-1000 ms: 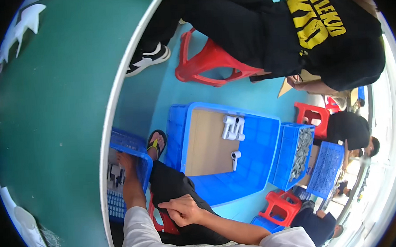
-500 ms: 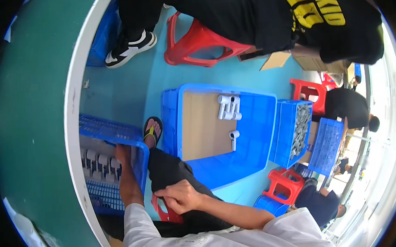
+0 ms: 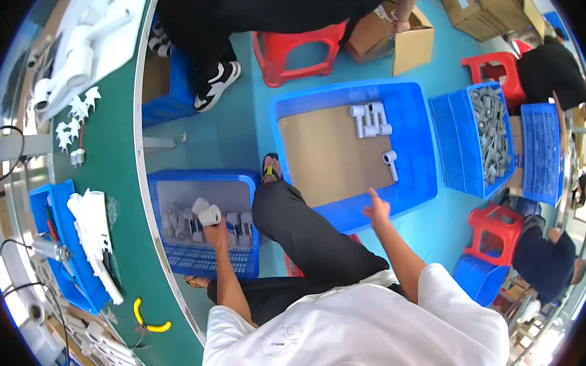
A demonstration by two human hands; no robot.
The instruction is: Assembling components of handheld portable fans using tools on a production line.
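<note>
My left hand point(image 3: 217, 234) is closed on a white plastic part with a round, hollow tube end point(image 3: 206, 213); whether it is one piece or two I cannot tell. It is above a blue crate point(image 3: 203, 176) under the table edge, where several similar white parts point(image 3: 244, 229) stand in a row. My right hand point(image 3: 378, 210) has its fingers apart, with nothing in them, over the near rim of a large blue bin point(image 3: 334, 218). Inside this bin, several white tube parts point(image 3: 371, 120) lie side by side on cardboard, and a single one point(image 3: 390, 165) lies nearer.
A green worktable point(image 3: 118, 192) runs along the left, carrying yellow-handled pliers point(image 3: 151, 318) and a blue tray point(image 3: 72, 274). Right of the bin stands a blue crate of grey parts point(image 3: 492, 133). Red stools point(image 3: 296, 53) surround it; a person in black point(image 3: 257, 9) sits across from me.
My left hand has come up from inside the crate with a white part in it. The right hand has left my knee and reached over the bin; the view has shifted too.
</note>
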